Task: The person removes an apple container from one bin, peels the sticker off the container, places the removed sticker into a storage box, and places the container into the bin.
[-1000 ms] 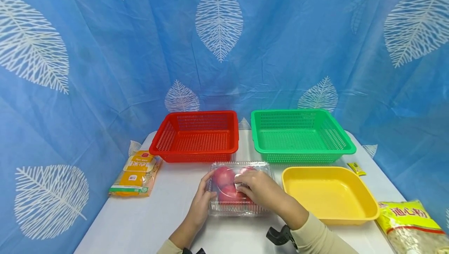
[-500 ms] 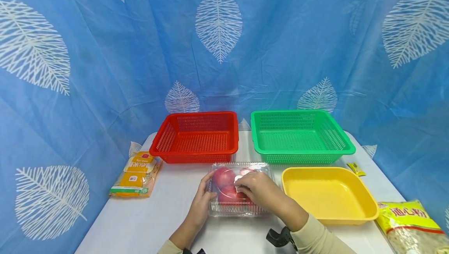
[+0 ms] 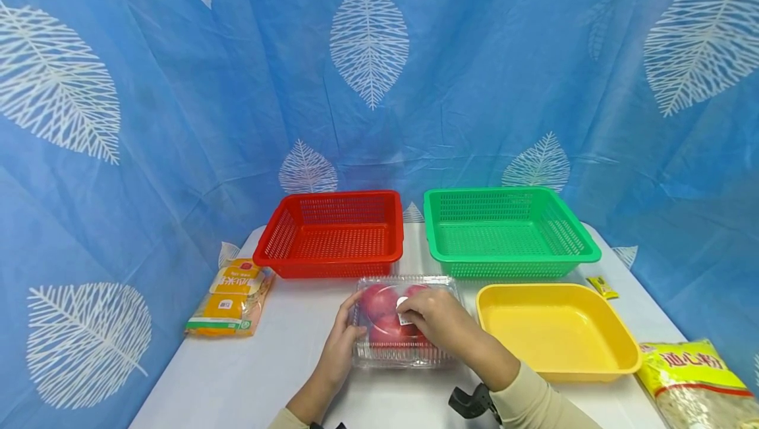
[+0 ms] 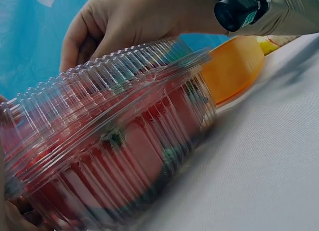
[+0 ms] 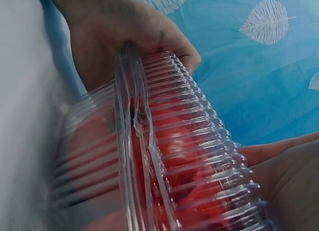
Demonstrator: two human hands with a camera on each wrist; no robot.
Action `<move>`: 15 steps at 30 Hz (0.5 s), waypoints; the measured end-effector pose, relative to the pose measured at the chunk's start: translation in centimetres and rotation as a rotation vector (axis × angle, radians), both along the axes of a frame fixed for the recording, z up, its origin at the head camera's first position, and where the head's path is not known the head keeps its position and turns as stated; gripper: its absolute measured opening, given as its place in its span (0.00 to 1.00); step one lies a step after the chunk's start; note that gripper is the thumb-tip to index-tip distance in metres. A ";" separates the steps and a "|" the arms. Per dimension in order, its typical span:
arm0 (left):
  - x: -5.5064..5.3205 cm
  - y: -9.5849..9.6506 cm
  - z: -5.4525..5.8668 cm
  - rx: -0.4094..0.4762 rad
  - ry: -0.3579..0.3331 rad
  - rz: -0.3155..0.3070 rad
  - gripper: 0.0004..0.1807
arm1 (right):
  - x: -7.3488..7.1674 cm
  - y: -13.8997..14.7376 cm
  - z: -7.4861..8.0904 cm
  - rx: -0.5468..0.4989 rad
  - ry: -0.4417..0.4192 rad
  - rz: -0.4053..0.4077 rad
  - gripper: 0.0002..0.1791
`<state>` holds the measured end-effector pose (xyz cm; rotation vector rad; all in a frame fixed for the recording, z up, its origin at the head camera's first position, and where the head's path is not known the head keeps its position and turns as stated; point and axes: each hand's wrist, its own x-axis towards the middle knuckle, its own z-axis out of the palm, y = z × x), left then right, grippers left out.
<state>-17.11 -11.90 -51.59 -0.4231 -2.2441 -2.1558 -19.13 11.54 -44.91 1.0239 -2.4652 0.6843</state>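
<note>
In the middle of the table sits a closed clear plastic box (image 3: 406,358) with ridged sides, holding several red tomatoes (image 3: 378,301); green stem ends show through its side in the left wrist view. My left hand (image 3: 337,343) grips the box at its left side, thumb at the lid's edge. Over the lid, my right hand (image 3: 443,323) has bent fingers and pinches a small white label (image 3: 406,317) with a printed code. Part of the label is hidden under the fingertips. The right wrist view shows the left hand (image 5: 122,39) around the box's corner.
Behind the box stand a red basket (image 3: 338,267) and a green basket (image 3: 512,267). A yellow tray (image 3: 551,366) is close on the right, with a small yellow packet (image 3: 602,286) beyond it. Food bags lie at far left (image 3: 228,300) and far right (image 3: 690,376).
Both hands stay at the box. The right fingers have shifted slightly, and more of the white label, with its printed code, now shows. The head view has tilted up a little.
</note>
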 end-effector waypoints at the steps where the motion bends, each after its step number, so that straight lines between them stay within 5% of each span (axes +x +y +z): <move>1: 0.0 0.0 0.0 0.000 0.000 0.000 0.37 | 0.0 0.0 0.0 -0.006 -0.006 -0.004 0.10; 15: -0.1 -0.1 -0.2 0.020 0.014 -0.009 0.37 | 0.0 -0.1 0.2 -0.070 -0.013 -0.008 0.10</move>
